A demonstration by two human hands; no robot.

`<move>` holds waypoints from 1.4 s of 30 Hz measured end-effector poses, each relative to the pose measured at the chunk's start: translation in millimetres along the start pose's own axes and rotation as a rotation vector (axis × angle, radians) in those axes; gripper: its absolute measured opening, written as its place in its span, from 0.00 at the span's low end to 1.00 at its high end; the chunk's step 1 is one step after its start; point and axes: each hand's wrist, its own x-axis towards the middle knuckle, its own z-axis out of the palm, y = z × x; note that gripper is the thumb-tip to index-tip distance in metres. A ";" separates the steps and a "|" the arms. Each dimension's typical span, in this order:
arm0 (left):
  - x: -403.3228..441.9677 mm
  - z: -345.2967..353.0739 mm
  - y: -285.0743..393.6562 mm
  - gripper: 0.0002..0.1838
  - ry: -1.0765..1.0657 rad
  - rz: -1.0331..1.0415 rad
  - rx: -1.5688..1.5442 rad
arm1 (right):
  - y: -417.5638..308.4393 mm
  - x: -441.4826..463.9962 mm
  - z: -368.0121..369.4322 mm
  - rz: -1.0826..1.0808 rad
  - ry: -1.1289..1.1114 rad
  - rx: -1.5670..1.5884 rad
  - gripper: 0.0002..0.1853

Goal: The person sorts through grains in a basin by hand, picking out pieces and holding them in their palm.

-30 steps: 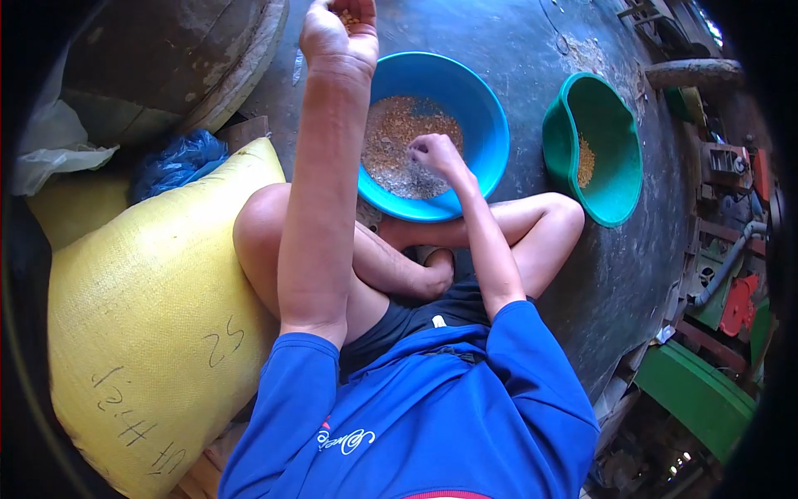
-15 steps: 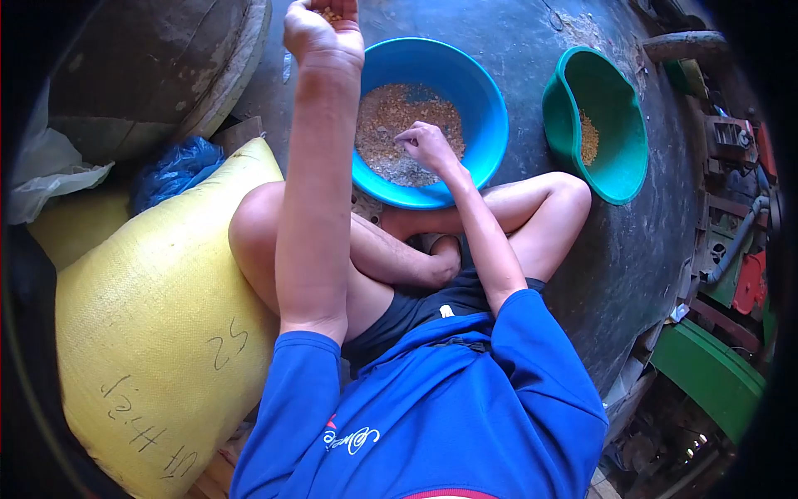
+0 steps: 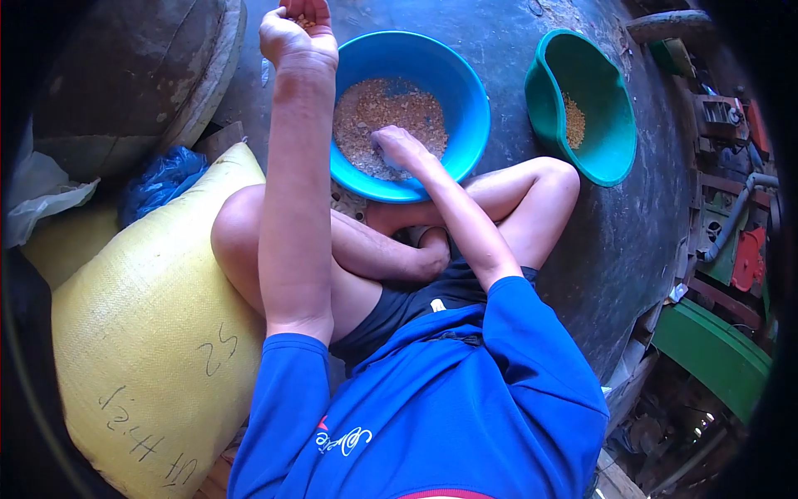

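Note:
Cupped palm up at the top of the view, my left hand (image 3: 299, 35) holds a small heap of yellow kernels (image 3: 301, 21). It is just left of a round blue basin (image 3: 467, 108). Inside the basin lies a layer of brownish grain mix (image 3: 391, 108), paler and greyer near the front. My right hand (image 3: 401, 150) is over the front part of this mix, its fingers bent together and pointing down; whatever is between them is hidden. To the right stands a green basin (image 3: 611, 108) with bent sides and a patch of yellow kernels (image 3: 573, 121) inside.
A full yellow sack (image 3: 158, 324) leans by my left leg. Behind it are a blue plastic bag (image 3: 162, 181), a whitish bag (image 3: 50, 195) and a large round container (image 3: 125, 75). Green machinery parts (image 3: 711, 353) line the right side. My crossed legs border the blue basin.
The whole view has shifted, moving the basins left and up. My right hand has gone from a raised pinch to lower in the mix, further left in the basin. My left hand still holds kernels.

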 end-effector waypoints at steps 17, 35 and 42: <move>7.4 -0.3 -2.8 0.13 0.064 0.036 0.044 | 22.0 -3.4 -29.1 0.109 -0.042 1.779 0.11; 10.1 -3.0 -0.6 0.14 0.061 0.097 0.059 | -2.1 8.8 5.0 0.091 -0.019 0.184 0.14; 12.9 -12.6 7.8 0.18 -0.058 0.015 0.026 | -2.7 6.3 3.6 0.095 -0.022 0.228 0.13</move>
